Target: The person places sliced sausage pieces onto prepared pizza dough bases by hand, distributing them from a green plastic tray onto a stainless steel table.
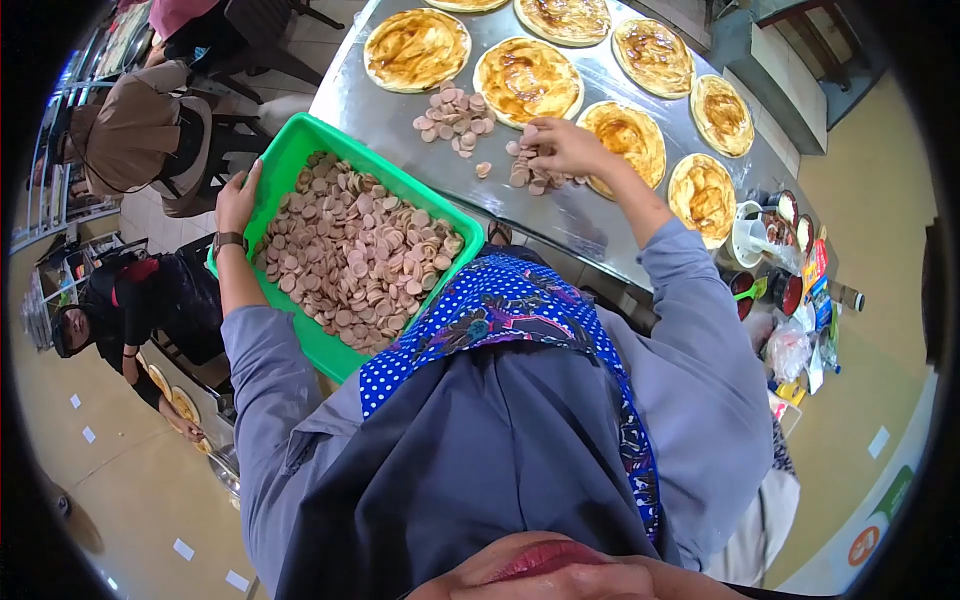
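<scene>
Sausage slices (528, 133) pinched in closed right hand (565, 145); left hand (237, 200) grips green tray (300, 140) rim. Recommend spacing slices evenly over nearest pizza base (628, 135).

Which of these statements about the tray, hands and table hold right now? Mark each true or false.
1. The left hand grips the rim of the green tray. True.
2. The green tray is empty. False: it is full of sausage slices.
3. The right hand holds loose slices over the metal table. True.
4. The round flatbreads are stacked in one pile. False: they lie side by side on the table.
5. The wristwatch is on the right wrist. False: it is on the left.
</scene>
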A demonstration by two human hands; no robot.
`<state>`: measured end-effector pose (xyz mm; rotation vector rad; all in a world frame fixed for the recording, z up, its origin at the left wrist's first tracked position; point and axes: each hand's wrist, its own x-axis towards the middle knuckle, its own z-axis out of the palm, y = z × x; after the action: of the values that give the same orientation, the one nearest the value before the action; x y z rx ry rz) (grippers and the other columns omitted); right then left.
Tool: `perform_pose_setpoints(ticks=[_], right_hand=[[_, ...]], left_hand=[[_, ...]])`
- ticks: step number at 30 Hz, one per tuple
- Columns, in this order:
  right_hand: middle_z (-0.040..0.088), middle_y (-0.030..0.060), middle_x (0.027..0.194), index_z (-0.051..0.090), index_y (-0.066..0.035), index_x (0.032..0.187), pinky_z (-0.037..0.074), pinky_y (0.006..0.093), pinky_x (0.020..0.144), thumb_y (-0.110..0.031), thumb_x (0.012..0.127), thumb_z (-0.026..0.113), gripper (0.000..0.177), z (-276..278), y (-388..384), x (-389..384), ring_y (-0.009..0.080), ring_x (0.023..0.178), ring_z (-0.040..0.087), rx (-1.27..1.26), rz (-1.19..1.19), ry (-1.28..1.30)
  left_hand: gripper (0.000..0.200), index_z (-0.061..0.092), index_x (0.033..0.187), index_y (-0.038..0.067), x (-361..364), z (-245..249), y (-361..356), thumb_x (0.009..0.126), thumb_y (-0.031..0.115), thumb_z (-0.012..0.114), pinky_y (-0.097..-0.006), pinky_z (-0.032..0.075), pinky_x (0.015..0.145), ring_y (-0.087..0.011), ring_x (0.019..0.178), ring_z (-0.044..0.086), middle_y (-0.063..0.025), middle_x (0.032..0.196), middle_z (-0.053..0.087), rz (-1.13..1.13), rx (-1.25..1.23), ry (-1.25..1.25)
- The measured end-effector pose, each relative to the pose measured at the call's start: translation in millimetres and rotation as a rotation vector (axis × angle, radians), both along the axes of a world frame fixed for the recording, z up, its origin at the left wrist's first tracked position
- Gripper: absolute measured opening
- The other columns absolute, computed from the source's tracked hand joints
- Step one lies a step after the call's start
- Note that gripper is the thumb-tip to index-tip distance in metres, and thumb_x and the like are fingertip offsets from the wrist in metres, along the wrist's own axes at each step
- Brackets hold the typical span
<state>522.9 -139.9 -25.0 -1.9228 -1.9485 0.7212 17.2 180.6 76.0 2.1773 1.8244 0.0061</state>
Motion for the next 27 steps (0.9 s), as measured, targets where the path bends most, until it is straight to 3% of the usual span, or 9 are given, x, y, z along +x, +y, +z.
perform_pose_setpoints(ticks=[2, 4, 8, 10, 15, 17, 20, 22, 27], right_hand=[[0.064, 0.0139, 0.128, 0.075, -0.017, 0.114, 0.052, 0.0398, 0.094, -0.037, 0.082, 0.076, 0.037, 21, -4, 3, 0.0313, 0.115, 0.064, -0.003, -0.039, 0.07], [0.07, 0.009, 0.119, 0.073, -0.013, 0.118, 0.053, 0.0361, 0.091, -0.024, 0.088, 0.073, 0.032, 29, 3, 7, 0.0263, 0.108, 0.067, -0.164, -0.308, 0.124], [0.074, 0.0055, 0.104, 0.074, -0.009, 0.113, 0.054, 0.0326, 0.084, -0.023, 0.092, 0.071, 0.026, 81, 25, -68, 0.0232, 0.096, 0.069, -0.008, -0.19, 0.494], [0.071, 0.0071, 0.111, 0.073, -0.006, 0.112, 0.054, 0.0309, 0.081, -0.027, 0.093, 0.071, 0.028, 106, 40, -150, 0.0206, 0.095, 0.068, -0.042, 0.112, 0.627], [0.051, 0.0185, 0.144, 0.057, -0.011, 0.138, 0.047, 0.0438, 0.102, -0.052, 0.092, 0.067, 0.063, 31, 92, -297, 0.0289, 0.127, 0.054, 0.026, 0.307, 0.195], [0.038, 0.024, 0.154, 0.043, -0.014, 0.151, 0.033, 0.0548, 0.113, -0.076, 0.082, 0.061, 0.094, 8, 110, -335, 0.0404, 0.141, 0.038, 0.009, 0.171, -0.014], [0.029, 0.0277, 0.158, 0.036, -0.015, 0.155, 0.026, 0.0617, 0.115, -0.09, 0.068, 0.057, 0.117, -7, 109, -380, 0.0495, 0.143, 0.03, 0.016, 0.22, -0.222], [0.034, 0.0272, 0.155, 0.035, -0.014, 0.156, 0.025, 0.0634, 0.114, -0.093, 0.061, 0.059, 0.125, -7, 111, -395, 0.0516, 0.14, 0.033, -0.13, 0.328, -0.155], [0.048, 0.0214, 0.135, 0.05, -0.023, 0.145, 0.039, 0.061, 0.098, -0.089, 0.051, 0.068, 0.116, -15, 109, -446, 0.0435, 0.125, 0.046, 0.035, 0.559, -0.117]], left_hand=[[0.084, 0.067, 0.127, 0.005, 1, 1, 3, 0.088, 0.077, 0.049, -0.0415, 0.047, 0.099, -0.0356, 0.118, 0.064, -0.0231, 0.12, 0.069, -0.026, 0.057, 0.05], [0.083, 0.066, 0.131, 0.01, 6, 8, 4, 0.088, 0.078, 0.047, -0.0421, 0.046, 0.103, -0.0358, 0.123, 0.061, -0.0214, 0.126, 0.067, -0.082, -0.098, 0.055], [0.087, 0.066, 0.132, 0.013, 7, -6, 10, 0.084, 0.083, 0.045, -0.043, 0.046, 0.105, -0.0351, 0.125, 0.059, -0.0196, 0.128, 0.066, -0.091, -0.017, 0.057], [0.089, 0.066, 0.132, 0.014, 11, -16, 9, 0.083, 0.085, 0.043, -0.0432, 0.046, 0.104, -0.0341, 0.124, 0.06, -0.0196, 0.127, 0.067, -0.129, 0.024, 0.058], [0.089, 0.068, 0.13, 0.016, 17, -31, 7, 0.082, 0.086, 0.041, -0.044, 0.047, 0.103, -0.0351, 0.121, 0.062, -0.0183, 0.123, 0.069, -0.204, 0.008, -0.028], [0.089, 0.07, 0.127, 0.017, 16, -28, 3, 0.082, 0.087, 0.037, -0.0451, 0.048, 0.101, -0.0364, 0.118, 0.064, -0.016, 0.119, 0.071, -0.248, 0.078, -0.012], [0.088, 0.067, 0.131, 0.011, 19, -4, -5, 0.085, 0.082, 0.042, -0.0437, 0.046, 0.104, -0.0356, 0.123, 0.061, -0.0229, 0.127, 0.066, -0.224, -0.012, 0.02], [0.084, 0.067, 0.13, 0.012, 7, -15, 5, 0.087, 0.08, 0.042, -0.0429, 0.046, 0.103, -0.0361, 0.121, 0.062, -0.0227, 0.124, 0.067, -0.204, -0.038, 0.025], [0.088, 0.062, 0.135, 0.01, -67, -38, 27, 0.087, 0.08, 0.041, -0.0433, 0.043, 0.107, -0.0357, 0.129, 0.056, -0.0219, 0.133, 0.062, -0.144, -0.068, 0.006]])
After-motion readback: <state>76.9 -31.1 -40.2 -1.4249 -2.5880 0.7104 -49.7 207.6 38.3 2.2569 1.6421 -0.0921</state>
